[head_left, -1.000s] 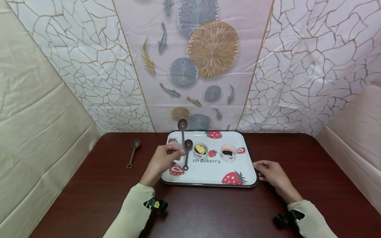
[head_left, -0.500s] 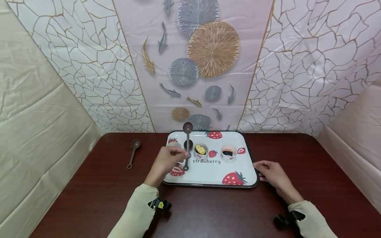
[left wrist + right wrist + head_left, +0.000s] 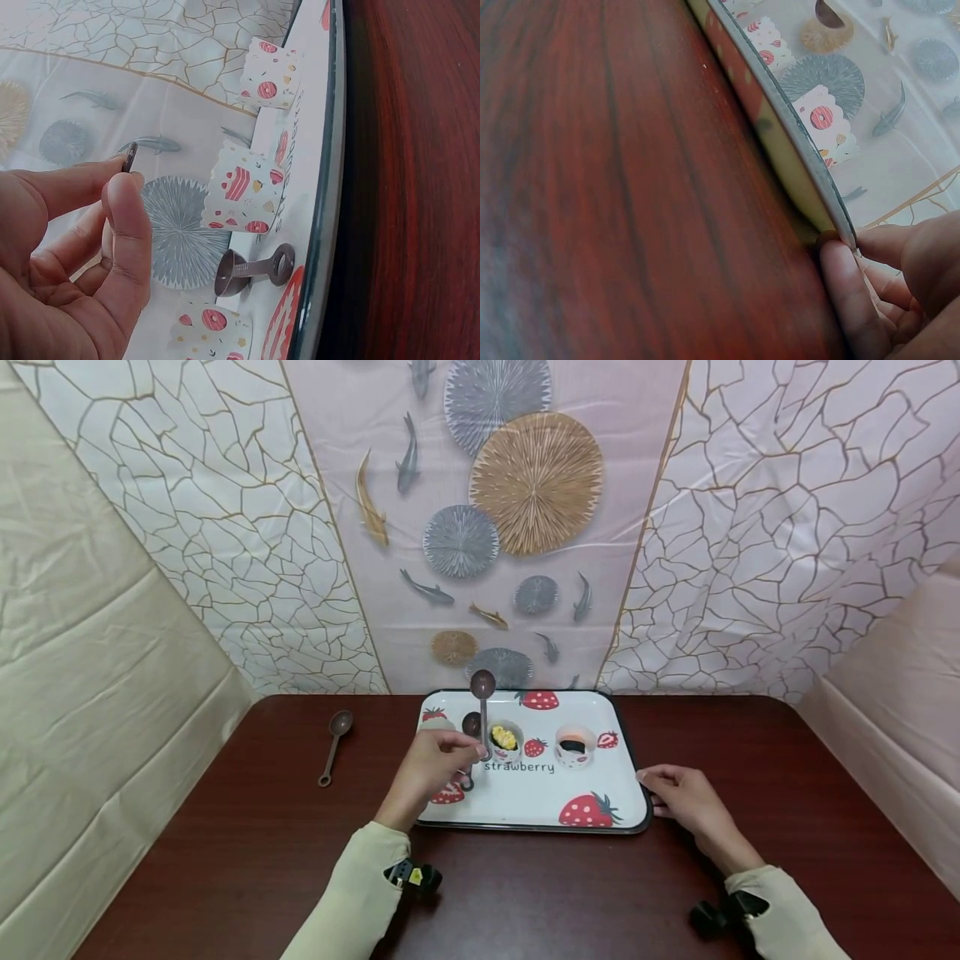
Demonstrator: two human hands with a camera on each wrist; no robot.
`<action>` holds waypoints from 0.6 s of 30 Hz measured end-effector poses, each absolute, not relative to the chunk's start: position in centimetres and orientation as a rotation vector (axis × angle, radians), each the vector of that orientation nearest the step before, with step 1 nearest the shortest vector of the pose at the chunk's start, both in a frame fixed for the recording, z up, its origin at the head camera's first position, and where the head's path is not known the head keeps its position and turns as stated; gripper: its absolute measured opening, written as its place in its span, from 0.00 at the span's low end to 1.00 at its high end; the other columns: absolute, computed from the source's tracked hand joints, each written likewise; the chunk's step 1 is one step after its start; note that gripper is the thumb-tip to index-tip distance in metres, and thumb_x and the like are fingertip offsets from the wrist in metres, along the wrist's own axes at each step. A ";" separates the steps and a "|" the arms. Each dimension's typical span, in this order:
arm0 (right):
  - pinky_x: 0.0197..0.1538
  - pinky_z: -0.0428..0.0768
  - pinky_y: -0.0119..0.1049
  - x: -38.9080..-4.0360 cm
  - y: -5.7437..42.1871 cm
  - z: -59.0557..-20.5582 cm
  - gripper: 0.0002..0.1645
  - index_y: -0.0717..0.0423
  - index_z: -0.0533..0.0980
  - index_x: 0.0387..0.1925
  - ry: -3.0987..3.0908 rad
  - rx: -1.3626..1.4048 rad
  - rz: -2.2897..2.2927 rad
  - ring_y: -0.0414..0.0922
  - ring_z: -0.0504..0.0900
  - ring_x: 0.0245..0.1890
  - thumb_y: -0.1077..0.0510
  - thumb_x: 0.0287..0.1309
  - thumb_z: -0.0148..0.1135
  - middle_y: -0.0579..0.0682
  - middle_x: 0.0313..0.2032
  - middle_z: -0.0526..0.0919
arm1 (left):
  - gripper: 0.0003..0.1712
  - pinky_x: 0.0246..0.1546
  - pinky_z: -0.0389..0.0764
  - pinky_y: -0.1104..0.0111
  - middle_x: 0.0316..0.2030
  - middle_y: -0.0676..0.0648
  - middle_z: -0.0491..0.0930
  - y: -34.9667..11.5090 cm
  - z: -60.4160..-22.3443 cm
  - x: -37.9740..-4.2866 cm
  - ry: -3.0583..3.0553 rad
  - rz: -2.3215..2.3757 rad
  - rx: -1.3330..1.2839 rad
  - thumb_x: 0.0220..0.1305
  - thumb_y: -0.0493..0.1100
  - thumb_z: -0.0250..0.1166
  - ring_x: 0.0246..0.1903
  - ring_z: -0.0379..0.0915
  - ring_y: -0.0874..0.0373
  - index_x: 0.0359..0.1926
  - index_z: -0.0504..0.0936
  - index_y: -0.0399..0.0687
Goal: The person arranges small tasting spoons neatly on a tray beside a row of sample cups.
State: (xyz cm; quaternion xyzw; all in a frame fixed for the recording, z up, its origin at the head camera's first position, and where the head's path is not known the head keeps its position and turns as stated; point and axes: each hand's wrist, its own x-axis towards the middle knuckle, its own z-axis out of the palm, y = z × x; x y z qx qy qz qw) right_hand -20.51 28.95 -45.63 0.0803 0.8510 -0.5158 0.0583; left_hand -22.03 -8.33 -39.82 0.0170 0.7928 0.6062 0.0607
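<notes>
My left hand (image 3: 431, 768) pinches the handle end of a brown measuring spoon (image 3: 483, 685) between thumb and forefinger. The spoon's bowl points up, above the white strawberry tray (image 3: 517, 802). Just right of that hand stands a paper cup (image 3: 507, 760) holding yellow, egg-like food on a dark base. A second brown spoon (image 3: 262, 266) lies on the tray, partly behind the left hand in the head view. My right hand (image 3: 686, 797) grips the tray's right edge, its thumb and a finger on the dark rim (image 3: 829, 191).
Another paper cup (image 3: 576, 753), with something black and orange inside, stands right of centre on the tray. A third cup (image 3: 214, 330) is at the tray's left, largely hidden by the left hand from above. One more brown spoon (image 3: 341, 723) lies on the dark wooden table (image 3: 247, 827).
My left hand has moved a little to the right, taking the upright spoon from the tray's left side to beside the egg-filled cup. The right hand stays on the tray's edge.
</notes>
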 end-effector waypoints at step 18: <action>0.37 0.86 0.30 -20.3 29.1 -45.8 0.25 0.74 0.77 0.61 2.593 0.222 -1.543 0.41 0.80 0.38 0.54 0.80 0.56 0.57 0.48 0.84 | 0.07 0.23 0.76 0.71 0.28 0.46 0.85 -6.9 -40.2 -22.1 2.403 1.806 0.059 0.68 0.38 0.72 0.21 0.76 0.63 0.41 0.91 0.38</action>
